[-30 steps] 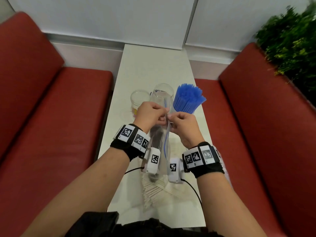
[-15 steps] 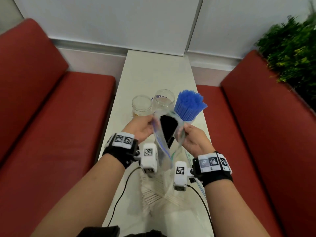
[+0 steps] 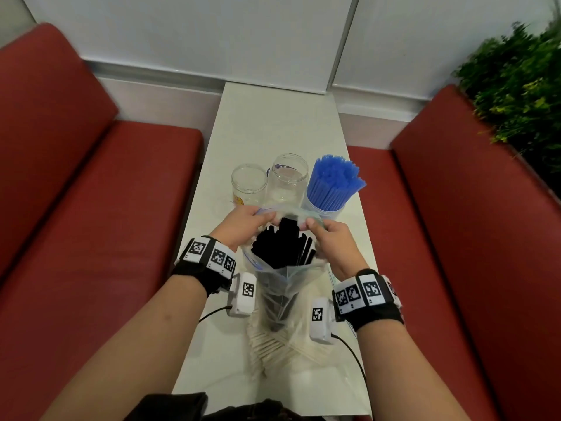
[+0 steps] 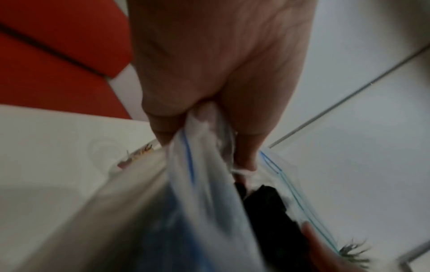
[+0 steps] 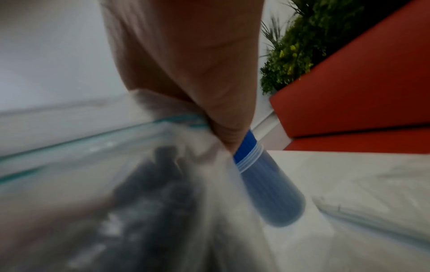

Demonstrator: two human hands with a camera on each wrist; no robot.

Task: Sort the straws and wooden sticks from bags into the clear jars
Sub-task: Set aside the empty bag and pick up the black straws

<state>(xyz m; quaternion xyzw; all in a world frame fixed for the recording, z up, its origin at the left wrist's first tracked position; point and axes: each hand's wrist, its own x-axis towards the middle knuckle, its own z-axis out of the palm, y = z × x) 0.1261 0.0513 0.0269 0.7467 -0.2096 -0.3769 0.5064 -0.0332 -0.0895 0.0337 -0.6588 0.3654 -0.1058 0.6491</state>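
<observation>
A clear zip bag [image 3: 282,281] full of black straws [image 3: 283,247] stands upright over the table, its mouth pulled wide. My left hand [image 3: 243,223] pinches the left lip of the bag [image 4: 202,147] and my right hand [image 3: 328,235] pinches the right lip [image 5: 186,117]. Behind the bag stand two empty clear jars [image 3: 249,185] [image 3: 288,177] and a third jar packed with blue straws [image 3: 331,183], which shows beside my right fingers [image 5: 267,185]. A bag of wooden sticks [image 3: 282,344] lies flat under my wrists.
The narrow white table [image 3: 273,117] runs away to the wall between two red benches [image 3: 91,208] [image 3: 455,223]. A green plant [image 3: 522,86] stands behind the right bench. Thin cables [image 3: 349,347] hang from both wrist cameras.
My hands have moved apart and come lower, drawing the bag's zip mouth open. The black straws inside now show from above.
</observation>
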